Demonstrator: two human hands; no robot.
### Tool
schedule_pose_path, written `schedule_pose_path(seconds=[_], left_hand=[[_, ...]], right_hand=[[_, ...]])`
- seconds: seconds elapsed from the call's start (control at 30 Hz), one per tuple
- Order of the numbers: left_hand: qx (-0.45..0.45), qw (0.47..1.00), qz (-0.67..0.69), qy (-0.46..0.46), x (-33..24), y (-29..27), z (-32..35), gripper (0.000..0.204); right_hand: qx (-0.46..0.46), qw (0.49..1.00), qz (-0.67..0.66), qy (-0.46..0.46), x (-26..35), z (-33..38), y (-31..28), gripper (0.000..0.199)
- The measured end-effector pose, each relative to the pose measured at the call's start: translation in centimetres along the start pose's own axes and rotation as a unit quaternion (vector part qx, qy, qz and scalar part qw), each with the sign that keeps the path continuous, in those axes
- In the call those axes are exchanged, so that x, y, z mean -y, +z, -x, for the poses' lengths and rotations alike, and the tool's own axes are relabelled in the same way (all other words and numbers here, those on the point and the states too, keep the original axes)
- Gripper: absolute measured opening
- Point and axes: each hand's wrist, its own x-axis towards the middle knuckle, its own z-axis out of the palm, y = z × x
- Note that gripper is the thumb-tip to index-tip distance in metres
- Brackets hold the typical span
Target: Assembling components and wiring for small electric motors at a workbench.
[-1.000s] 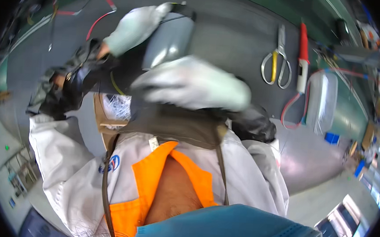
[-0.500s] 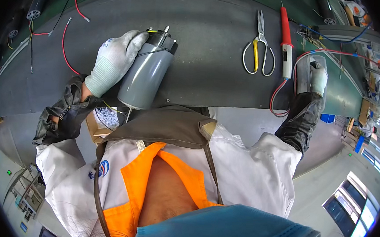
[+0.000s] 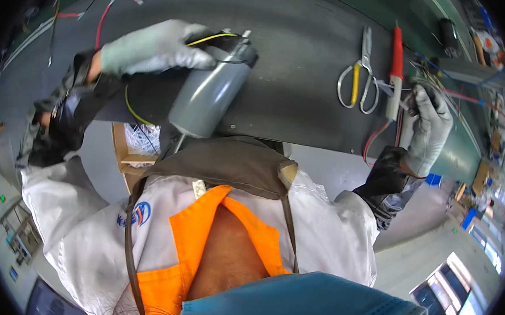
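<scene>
A grey cylindrical motor (image 3: pixel 213 96) with a black end cap and short metal shaft lies tilted on the dark bench, left of the middle. At its upper left side is my left hand (image 3: pixel 155 48), gloved in white and somewhat blurred, closed on the motor near the cap. A yellow wire (image 3: pixel 217 36) runs from the cap across the gap between thumb and fingers and hangs below the wrist. On the right, my gloved right hand (image 3: pixel 433 120) is raised beside the soldering iron, its fingers pinching a small dark piece (image 3: pixel 411 103) too blurred to name.
Scissors (image 3: pixel 361 74) with one yellow handle lie left of a red-and-white soldering iron (image 3: pixel 396 74) with a trailing cable. Red wires (image 3: pixel 102 24) lie at the far left. Below the bench edge stands a cardboard box (image 3: pixel 120 142) of white strips. Another motor (image 3: pixel 449 36) is at the far right.
My right hand has come out of the clear bin with a small dark piece. My left hand has shifted its hold; the motor moved slightly away from me. The whole view has shifted a little.
</scene>
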Motion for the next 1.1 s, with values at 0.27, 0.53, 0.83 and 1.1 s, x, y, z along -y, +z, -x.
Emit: schedule_pose_path(seconds=[0.27,0.53,0.83,1.1], left_hand=[[0.017,0.984,-0.044,-0.174,-3.4,-1.2,1.4,0.048],[0.07,0.972,0.093,-0.203,-3.4,-2.0,0.7,0.039],[0.021,0.992,0.034,-0.117,-3.4,-2.0,1.4,0.037],[0.073,0.997,-0.036,-0.002,-2.0,-2.0,0.0,0.038]], right_hand=[[0.105,0.987,-0.119,0.022,-0.2,-0.4,9.6,0.018],[0.212,0.892,-0.38,0.119,-4.6,-1.2,6.7,0.029],[0.33,0.865,0.246,-0.286,-3.3,3.0,13.4,0.028],[0.31,0.725,0.434,-0.436,-5.4,8.4,18.4,0.023]])
